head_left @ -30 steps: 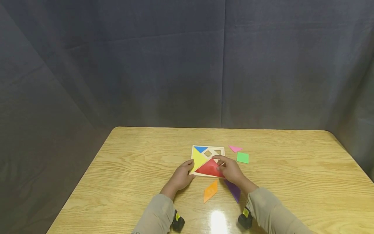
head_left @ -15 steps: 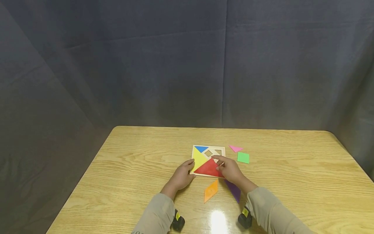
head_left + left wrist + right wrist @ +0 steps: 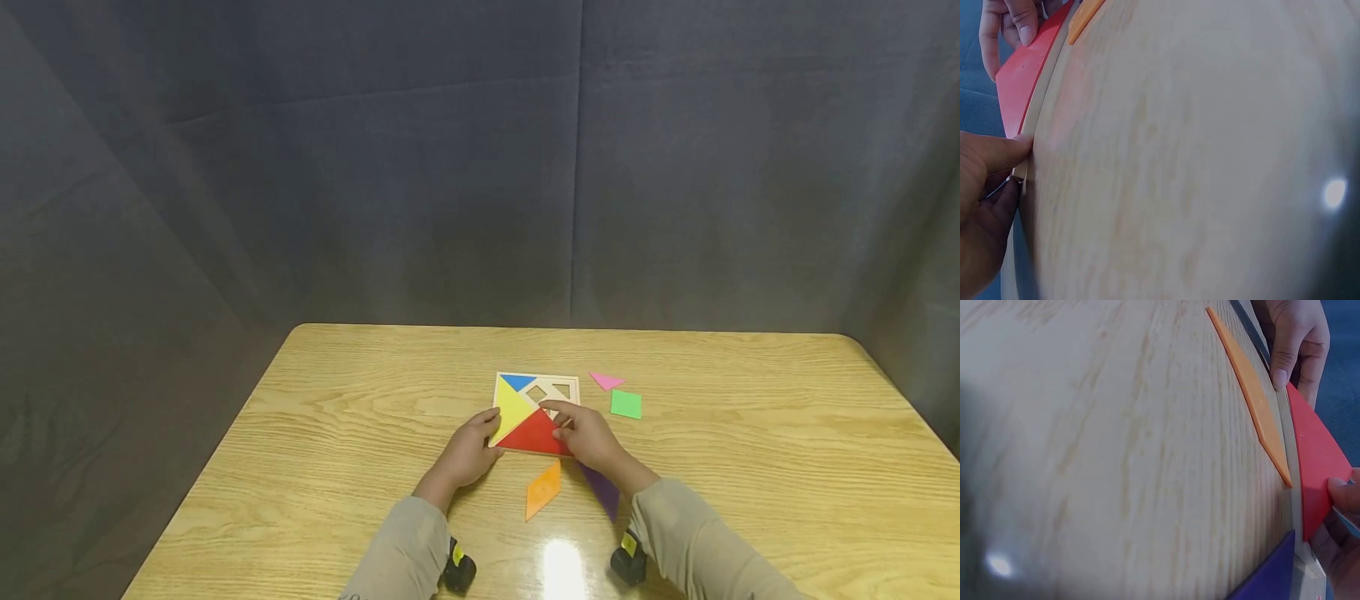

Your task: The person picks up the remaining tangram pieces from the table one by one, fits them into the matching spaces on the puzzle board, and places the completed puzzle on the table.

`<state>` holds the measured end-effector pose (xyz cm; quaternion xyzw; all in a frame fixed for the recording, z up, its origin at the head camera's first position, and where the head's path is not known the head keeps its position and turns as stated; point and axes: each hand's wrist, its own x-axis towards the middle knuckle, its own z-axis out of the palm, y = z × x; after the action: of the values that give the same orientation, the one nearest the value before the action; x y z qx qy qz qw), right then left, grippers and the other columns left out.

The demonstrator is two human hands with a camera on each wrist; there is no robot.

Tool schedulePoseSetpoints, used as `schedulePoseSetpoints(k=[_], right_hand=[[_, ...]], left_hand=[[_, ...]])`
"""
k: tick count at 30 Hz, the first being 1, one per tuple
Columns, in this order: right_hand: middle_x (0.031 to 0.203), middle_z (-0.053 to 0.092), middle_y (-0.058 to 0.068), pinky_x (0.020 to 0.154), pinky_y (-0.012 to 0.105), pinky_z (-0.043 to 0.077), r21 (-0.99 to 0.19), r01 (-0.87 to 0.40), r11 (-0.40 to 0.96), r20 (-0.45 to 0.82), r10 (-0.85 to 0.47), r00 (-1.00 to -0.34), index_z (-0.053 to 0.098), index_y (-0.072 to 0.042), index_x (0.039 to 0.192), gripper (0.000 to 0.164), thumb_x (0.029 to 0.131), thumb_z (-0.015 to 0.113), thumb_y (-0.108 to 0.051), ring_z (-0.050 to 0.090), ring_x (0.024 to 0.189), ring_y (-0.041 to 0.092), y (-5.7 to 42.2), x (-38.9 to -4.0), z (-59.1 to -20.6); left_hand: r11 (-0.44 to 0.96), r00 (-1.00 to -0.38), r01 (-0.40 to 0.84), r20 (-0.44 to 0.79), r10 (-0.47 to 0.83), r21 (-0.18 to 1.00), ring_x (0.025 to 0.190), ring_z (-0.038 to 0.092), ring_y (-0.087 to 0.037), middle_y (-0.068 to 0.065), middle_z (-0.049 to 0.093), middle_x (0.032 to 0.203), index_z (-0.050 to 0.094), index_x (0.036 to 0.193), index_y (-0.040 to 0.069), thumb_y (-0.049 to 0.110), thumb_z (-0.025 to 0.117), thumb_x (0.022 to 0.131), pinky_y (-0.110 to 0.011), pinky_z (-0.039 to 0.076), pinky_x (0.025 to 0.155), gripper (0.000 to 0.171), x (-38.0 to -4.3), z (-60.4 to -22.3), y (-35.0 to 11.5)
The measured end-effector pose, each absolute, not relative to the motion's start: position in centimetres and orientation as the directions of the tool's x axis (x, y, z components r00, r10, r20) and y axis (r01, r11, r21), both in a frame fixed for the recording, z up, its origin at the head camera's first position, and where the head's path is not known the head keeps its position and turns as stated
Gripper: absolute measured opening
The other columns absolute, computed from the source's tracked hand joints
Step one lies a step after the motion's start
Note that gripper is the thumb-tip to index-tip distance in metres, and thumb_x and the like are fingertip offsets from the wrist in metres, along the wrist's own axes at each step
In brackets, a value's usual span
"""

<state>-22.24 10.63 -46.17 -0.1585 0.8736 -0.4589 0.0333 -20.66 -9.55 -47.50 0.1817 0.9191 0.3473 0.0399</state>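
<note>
My left hand (image 3: 467,454) grips the left near corner of a wooden tangram board (image 3: 551,392), its thumb on the near edge. With my right hand (image 3: 592,438) I hold a red triangle (image 3: 532,433) between thumb and fingers at the near side of the board. The thumb presses on the red face in the right wrist view. A yellow triangle (image 3: 511,410) lies at the board's left, beside a blue triangle (image 3: 517,382) at the far left corner. Square and triangular cutouts show to the right; my right hand hides part of that side.
Nearer than the board, an orange parallelogram (image 3: 543,492) and a purple triangle (image 3: 602,490) lie on the wooden table (image 3: 337,433). The purple one is partly under my right wrist. To the board's right are a pink triangle (image 3: 606,381) and a green square (image 3: 626,404).
The red triangle has slid slightly left and nearer on the board, with my right fingers moving along with it. My left hand keeps its grip on the corner.
</note>
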Motion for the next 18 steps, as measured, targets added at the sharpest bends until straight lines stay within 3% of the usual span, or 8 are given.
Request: schedulePoseSetpoints(k=[18], right_hand=[[0.079, 0.055, 0.004, 0.045, 0.02, 0.041, -0.804, -0.242, 0.543, 0.088, -0.294, -0.952, 0.056, -0.007, 0.113, 0.043, 0.074, 0.057, 0.011, 0.054, 0.068, 0.015, 10.33, -22.89, -46.23]], left_hand=[[0.684, -0.927, 0.32, 0.068, 0.368, 0.656, 0.121, 0.031, -0.028, -0.013, 0.034, 0.133, 0.04, 0.123, -0.008, 0.006, 0.057, 0.081, -0.036, 0.029, 0.097, 0.048, -20.55, -47.48, -9.64]])
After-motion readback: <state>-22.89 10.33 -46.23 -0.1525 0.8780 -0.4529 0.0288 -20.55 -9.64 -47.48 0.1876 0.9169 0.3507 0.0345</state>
